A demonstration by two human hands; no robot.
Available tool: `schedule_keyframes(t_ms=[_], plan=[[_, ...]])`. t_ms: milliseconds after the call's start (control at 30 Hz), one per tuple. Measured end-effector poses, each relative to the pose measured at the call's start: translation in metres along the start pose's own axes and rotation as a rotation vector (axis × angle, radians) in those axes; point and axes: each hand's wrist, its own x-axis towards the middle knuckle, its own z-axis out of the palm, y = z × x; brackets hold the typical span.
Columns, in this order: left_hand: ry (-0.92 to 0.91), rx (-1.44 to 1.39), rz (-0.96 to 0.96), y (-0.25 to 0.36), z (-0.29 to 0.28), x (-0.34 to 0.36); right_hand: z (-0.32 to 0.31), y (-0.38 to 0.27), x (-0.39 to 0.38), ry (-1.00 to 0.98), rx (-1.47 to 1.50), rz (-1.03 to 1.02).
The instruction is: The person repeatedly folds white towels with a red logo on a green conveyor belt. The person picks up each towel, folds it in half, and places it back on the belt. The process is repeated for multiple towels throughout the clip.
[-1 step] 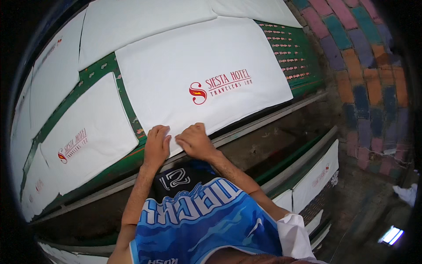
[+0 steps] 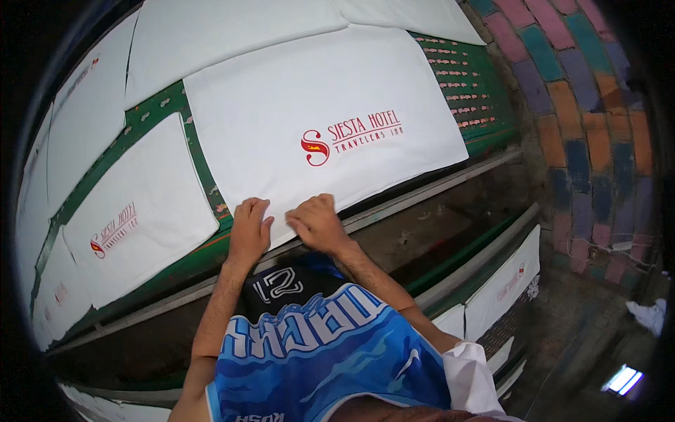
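Observation:
A white cloth [image 2: 267, 126] with a red printed emblem and lettering lies flat on a long green table [image 2: 158, 105]. Its near left corner is between my two hands. My left hand [image 2: 249, 228] rests at that corner, fingers curled over the cloth and thumb toward the right. My right hand [image 2: 319, 225] is closed on the near edge, a short gap away, with its thumb pointing left. The fingertips of both hands are partly hidden. Left of them lies a smaller-looking white printed cloth [image 2: 165, 183].
Plain white cloths [image 2: 232, 28] cover the table's far side. A metal rail [image 2: 422, 193] runs along the near edge. Behind me at lower right, another table carries white printed cloths [image 2: 503, 288]. Multicoloured bricks [image 2: 576, 105] are at the right. White fabric [image 2: 470, 380] hangs by my right arm.
My right hand has shifted slightly to the right, widening the gap between my hands a little. The cloths stay in place.

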Motion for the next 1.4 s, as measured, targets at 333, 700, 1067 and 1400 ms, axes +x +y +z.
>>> schedule_keyframes(t_ms=[333,700,1067,1400], plan=[[-0.080,-0.040,-0.043,-0.018,0.001,0.023,-0.044,0.013,0.016,0.133,-0.126,0.157],[0.286,-0.119,-0.189,-0.060,-0.027,0.028,-0.107,0.113,0.062,0.292,-0.103,0.298],[0.629,0.383,-0.492,-0.172,-0.092,0.076,-0.176,0.228,0.145,0.694,-0.353,0.445],[0.487,0.220,-0.924,-0.349,-0.100,0.131,-0.210,0.210,0.225,0.309,-0.333,0.681]])
